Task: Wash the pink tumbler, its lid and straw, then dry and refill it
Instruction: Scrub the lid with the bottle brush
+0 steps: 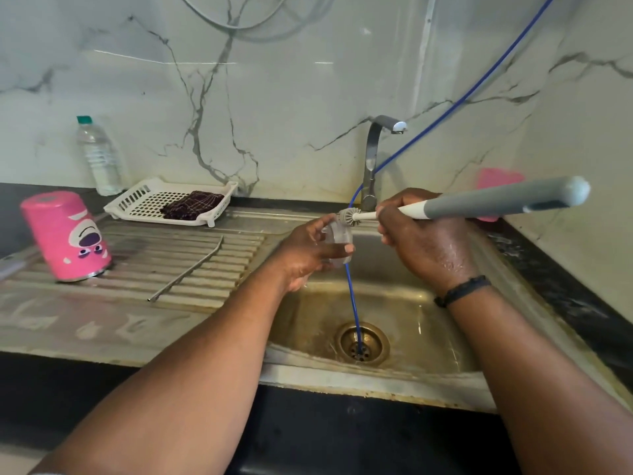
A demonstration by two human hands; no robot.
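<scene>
The pink tumbler [66, 234] stands upside down on the steel drainboard at the left. Beside it, to the right, the metal straw [188, 269] lies flat on the ridges. Over the sink basin my left hand [308, 255] grips the clear lid [339, 240]. My right hand [424, 241] holds a grey-handled bottle brush [496, 202], and its bristle head [347, 216] touches the top of the lid.
A white slotted tray [144, 200] with a dark cloth [191, 205] sits behind the drainboard, next to a water bottle [99, 156]. The tap [373, 159] rises behind the sink [411, 320]. A blue hose [352, 303] runs down into the drain. A pink sponge [493, 180] leans at the right wall.
</scene>
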